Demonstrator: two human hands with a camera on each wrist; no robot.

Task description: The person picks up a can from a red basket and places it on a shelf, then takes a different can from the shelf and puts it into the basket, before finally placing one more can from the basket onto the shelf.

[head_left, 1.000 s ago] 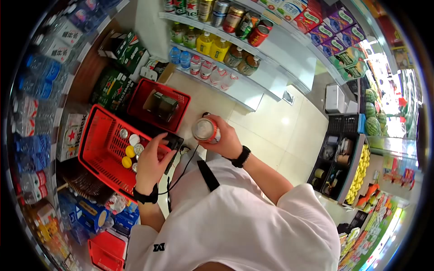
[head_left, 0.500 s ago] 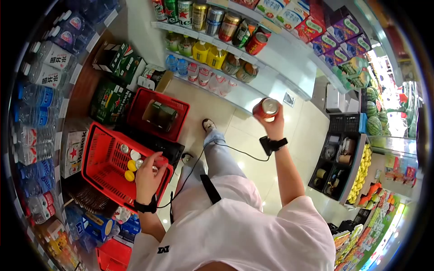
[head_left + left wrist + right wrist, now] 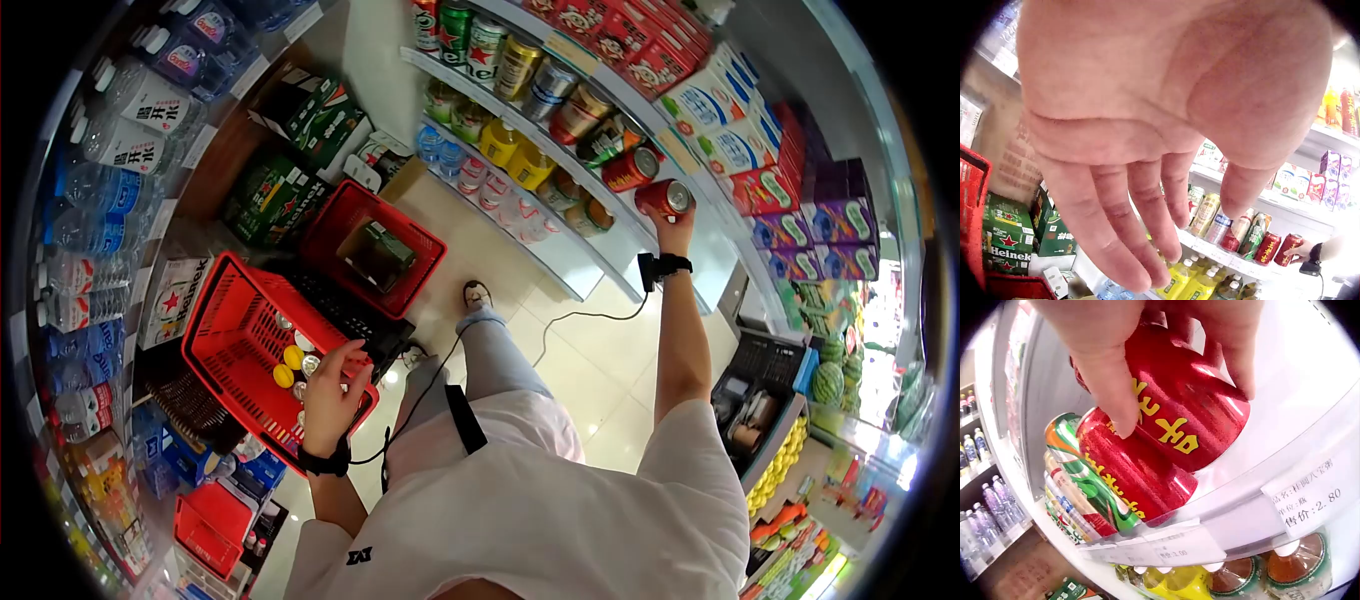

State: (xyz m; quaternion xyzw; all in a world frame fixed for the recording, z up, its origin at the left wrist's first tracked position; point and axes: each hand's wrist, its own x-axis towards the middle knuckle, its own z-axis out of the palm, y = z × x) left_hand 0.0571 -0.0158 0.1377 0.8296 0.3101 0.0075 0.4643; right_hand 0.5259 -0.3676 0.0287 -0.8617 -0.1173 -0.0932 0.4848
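The red can (image 3: 1191,419) is lying tilted in the right hand (image 3: 1147,325), thumb and fingers curling round its body. It is hanging at the front edge of the shelf (image 3: 1241,519), pressing against a second red can (image 3: 1135,469) of the same kind at the end of the row. A second ago this can was being held low in front of the body, and half a second ago it was halfway up. The arm has since been stretching out, so the can is reaching the shelf, though by the look of it it is not yet standing there and the hand is not letting go. Both red cans are showing gold Chinese characters, and a green and orange can (image 3: 1075,469) is standing behind them. A price label (image 3: 1300,497) on the shelf edge is reading 2.80 under small Chinese print; the label beside it is too blurred to read. Bottles with yellow drink (image 3: 1172,581) are standing on the shelf below. The left hand (image 3: 330,390) is staying over the near rim of the red basket (image 3: 215,290), fingers straight and spread, holding nothing. Bottle caps (image 3: 285,365) are showing inside the basket. Green boxes (image 3: 1007,250) marked Heineken are sitting stacked by the wall.
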